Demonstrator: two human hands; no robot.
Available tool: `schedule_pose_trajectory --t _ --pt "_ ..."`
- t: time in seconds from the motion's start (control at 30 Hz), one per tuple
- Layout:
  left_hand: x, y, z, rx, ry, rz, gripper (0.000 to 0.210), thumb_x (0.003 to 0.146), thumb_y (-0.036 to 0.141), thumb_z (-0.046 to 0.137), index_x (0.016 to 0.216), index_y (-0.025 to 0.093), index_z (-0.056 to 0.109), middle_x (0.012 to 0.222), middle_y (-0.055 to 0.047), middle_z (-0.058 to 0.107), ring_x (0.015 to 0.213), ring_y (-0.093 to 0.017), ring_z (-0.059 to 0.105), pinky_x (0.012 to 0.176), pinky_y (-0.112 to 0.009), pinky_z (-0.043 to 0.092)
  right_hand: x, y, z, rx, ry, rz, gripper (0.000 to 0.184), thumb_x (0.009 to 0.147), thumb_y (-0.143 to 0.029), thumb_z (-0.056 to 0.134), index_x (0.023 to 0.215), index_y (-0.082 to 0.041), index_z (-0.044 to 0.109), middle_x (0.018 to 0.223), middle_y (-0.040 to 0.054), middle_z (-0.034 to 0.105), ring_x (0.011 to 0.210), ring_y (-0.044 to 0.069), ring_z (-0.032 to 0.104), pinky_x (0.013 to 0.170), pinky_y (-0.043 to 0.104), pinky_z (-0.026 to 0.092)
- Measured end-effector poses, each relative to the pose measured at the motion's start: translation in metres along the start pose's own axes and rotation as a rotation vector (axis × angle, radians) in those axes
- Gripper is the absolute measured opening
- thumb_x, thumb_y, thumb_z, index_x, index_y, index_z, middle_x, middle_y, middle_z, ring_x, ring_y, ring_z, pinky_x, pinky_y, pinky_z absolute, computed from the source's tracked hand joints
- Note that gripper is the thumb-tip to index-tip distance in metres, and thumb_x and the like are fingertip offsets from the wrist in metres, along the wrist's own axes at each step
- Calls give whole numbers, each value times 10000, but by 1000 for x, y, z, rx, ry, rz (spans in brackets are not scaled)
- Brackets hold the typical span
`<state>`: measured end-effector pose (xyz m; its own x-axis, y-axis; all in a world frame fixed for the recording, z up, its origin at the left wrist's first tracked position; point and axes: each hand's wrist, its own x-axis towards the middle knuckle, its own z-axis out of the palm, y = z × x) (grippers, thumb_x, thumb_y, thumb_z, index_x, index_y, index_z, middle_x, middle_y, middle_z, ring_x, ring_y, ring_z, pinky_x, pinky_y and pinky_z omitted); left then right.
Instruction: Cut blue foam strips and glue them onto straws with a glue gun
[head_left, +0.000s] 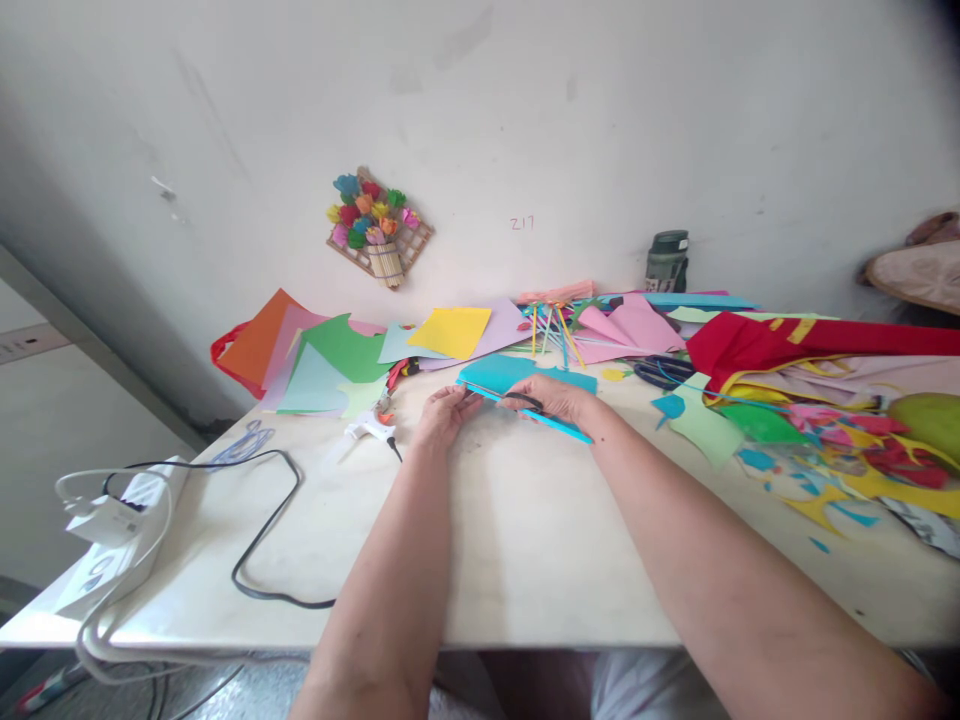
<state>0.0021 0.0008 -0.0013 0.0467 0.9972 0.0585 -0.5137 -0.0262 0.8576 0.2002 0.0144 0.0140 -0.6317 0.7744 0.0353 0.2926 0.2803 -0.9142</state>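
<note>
A sheet of blue paper [555,373] lies over the middle of the table. At its left end my left hand [450,408] is closed, pinching the paper's edge. The dark-handled scissors [525,401] are in my right hand [553,397], which is wrapped round the handles. Their blades point left along the paper towards my left fingers. A narrow blue strip [559,426] runs along the near side of the scissors, under my right hand. My right fingers hide part of the handles.
To the left are a white glue gun [371,432], a black cable [281,535] and a power strip [127,530]. Coloured sheets [345,350] lie along the wall. At right are another pair of scissors [660,373], paper scraps [806,485] and red cloth [787,345]. A bottle [667,262] stands behind.
</note>
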Motion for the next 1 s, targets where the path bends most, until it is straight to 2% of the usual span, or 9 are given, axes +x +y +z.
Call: schedule_pose_trajectory --t 0.17,0.3,0.43,0.7,1.0 --pt "-1 -1 -1 42 -87 -25 53 666 121 599 622 147 586 738 -55 648 773 -181 610 817 -357 449 0 -1 2 42 -11 9 345 613 -476 573 589 -162 434 423 -90 294 368 36 223 376 195 151" --pt "0 -2 -2 57 -111 -33 28 671 138 601 648 147 589 771 -58 646 811 -185 604 835 -358 435 -1 -4 4 61 -9 13 348 624 -459 564 561 -170 381 424 -84 286 365 38 230 372 202 144" --pt "-1 -2 -1 24 -132 -18 51 645 127 625 677 117 586 749 -65 638 791 -185 607 842 -378 435 -2 -6 5 45 -1 2 347 628 -469 555 576 -169 388 444 -81 277 376 38 228 376 202 144" --pt "-1 -2 0 -3 -91 -35 62 637 106 626 666 109 572 720 -53 623 772 -173 605 828 -366 452 0 -5 6 21 8 -15 378 629 -512 544 599 -166 395 481 -83 255 398 34 211 391 197 154" --pt "1 -3 -1 -37 -52 -16 90 648 42 587 606 107 541 615 -9 565 658 -107 595 738 -247 494 1 -6 8 -14 34 -24 402 628 -532 536 565 -174 365 460 -86 242 401 39 191 404 208 137"
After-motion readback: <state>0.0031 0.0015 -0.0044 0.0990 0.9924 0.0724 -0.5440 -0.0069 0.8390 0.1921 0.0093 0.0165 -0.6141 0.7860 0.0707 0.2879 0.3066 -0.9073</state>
